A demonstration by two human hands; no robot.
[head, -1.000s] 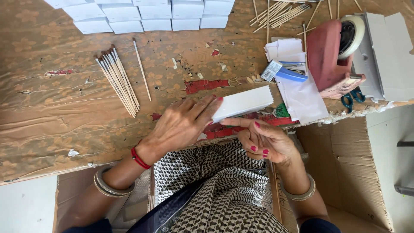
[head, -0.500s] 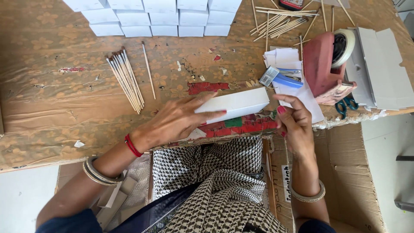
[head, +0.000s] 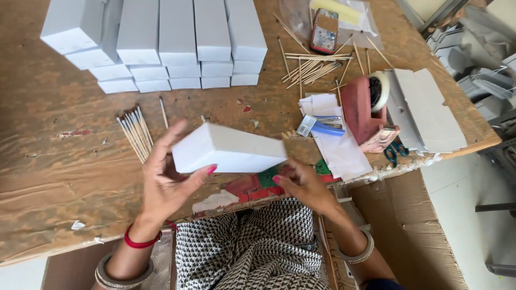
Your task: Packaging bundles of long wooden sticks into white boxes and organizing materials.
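A long white cardboard box (head: 228,149) is held above the near edge of the brown worktable (head: 54,161). My left hand (head: 164,185) grips its left end, thumb underneath and fingers behind. My right hand (head: 303,185) touches the box's right end with its fingertips. A bundle of thin wooden sticks (head: 135,133) lies on the table just left of the box.
Stacks of white boxes (head: 161,45) fill the far left. Loose sticks (head: 312,67) lie farther back. To the right are a red tape dispenser (head: 368,110), white papers (head: 336,145), a blue tool (head: 322,128), flat grey card (head: 427,110) and scissors (head: 395,150).
The white box has been lifted off the table edge into both hands and raised toward the camera. My right hand came up from my lap to the box's right end.
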